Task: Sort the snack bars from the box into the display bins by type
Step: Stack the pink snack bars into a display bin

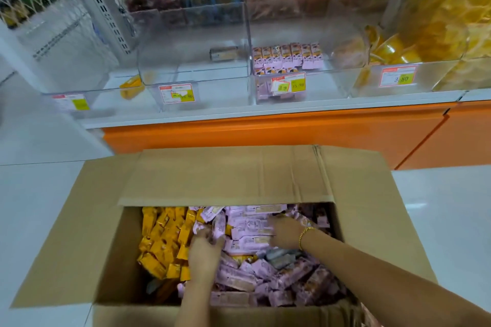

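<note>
Both hands are down in the box [225,175], apart. The right hand [285,233] lies flat on the pink bars [249,223], and the left hand [206,249] digs in beside the yellow bars [159,241], grip too blurry to call. Risk: the piles overlap, so a stray yellow one could ride along into the pink bin [326,82].
</note>
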The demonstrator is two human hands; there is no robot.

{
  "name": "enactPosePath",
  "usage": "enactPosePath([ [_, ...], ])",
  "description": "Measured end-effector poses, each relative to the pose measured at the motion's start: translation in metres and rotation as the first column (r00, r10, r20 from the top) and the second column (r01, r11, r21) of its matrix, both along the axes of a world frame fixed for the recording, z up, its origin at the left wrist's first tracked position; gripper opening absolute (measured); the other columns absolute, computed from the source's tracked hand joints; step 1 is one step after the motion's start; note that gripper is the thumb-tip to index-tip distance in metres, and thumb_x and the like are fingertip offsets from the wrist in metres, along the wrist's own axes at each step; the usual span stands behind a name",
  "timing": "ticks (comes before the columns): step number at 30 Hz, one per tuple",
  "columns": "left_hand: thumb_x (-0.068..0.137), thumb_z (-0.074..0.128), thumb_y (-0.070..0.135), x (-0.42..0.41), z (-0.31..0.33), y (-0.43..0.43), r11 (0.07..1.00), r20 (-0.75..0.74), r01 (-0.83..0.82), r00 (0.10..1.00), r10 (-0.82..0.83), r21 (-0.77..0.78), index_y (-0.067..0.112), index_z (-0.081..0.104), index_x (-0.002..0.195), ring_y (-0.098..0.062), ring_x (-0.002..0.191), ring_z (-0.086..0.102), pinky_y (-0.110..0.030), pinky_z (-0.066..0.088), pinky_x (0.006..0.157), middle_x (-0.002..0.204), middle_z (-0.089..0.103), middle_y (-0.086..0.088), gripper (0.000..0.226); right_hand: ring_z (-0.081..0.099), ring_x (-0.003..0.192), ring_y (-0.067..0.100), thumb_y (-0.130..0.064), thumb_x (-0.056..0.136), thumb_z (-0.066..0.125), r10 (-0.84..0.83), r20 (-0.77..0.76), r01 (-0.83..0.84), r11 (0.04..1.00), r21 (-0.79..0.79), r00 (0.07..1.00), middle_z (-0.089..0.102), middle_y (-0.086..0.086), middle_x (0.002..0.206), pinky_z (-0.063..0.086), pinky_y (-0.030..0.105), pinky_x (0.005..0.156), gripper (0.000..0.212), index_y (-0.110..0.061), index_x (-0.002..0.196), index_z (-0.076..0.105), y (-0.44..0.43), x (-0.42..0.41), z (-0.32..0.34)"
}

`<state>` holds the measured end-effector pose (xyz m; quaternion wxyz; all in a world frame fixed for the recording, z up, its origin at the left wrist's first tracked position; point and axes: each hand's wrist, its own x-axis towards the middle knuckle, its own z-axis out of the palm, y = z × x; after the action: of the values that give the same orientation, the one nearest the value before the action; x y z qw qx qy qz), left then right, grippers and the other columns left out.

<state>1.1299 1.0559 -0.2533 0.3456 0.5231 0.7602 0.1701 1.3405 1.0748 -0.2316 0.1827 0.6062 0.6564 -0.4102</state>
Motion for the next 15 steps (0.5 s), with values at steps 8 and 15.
enactPosePath([
  [8, 0.085, 0.069, 0.021, 0.004, -0.001, 0.020, 1.000, -0.021, -0.011, 1.000, 0.010, -0.025, 0.005, 0.054, 0.127, -0.021, 0.065, 0.055, -0.027, 0.039, 0.053, 0.075, 0.059, -0.005, 0.048, 0.060, 0.090, 0.026, -0.030, 0.093, 0.057, -0.256, -0.017, 0.255, 0.954, 0.158, 0.967, 0.059, 0.012, 0.119, 0.052, 0.034, 0.068, 0.053, -0.012, 0.139, 0.038, -0.017, -0.017, -0.035],
  [15, 0.089, 0.057, -0.002, -0.025, 0.022, 0.002, 0.835, 0.662, -0.388, 0.512, 0.548, -0.391, 0.002, 0.053, 0.117, -0.022, 0.076, 0.059, -0.027, 0.053, 0.056, 0.098, 0.059, -0.016, 0.028, 0.034, 0.042, 0.009, -0.025, 0.090, 0.065, -0.517, -0.376, 0.540, 0.840, -0.049, 0.769, 0.035, 0.000, 0.049, 0.030, 0.020, 0.047, 0.036, -0.012, 0.060, 0.052, -0.023, -0.007, -0.003],
])
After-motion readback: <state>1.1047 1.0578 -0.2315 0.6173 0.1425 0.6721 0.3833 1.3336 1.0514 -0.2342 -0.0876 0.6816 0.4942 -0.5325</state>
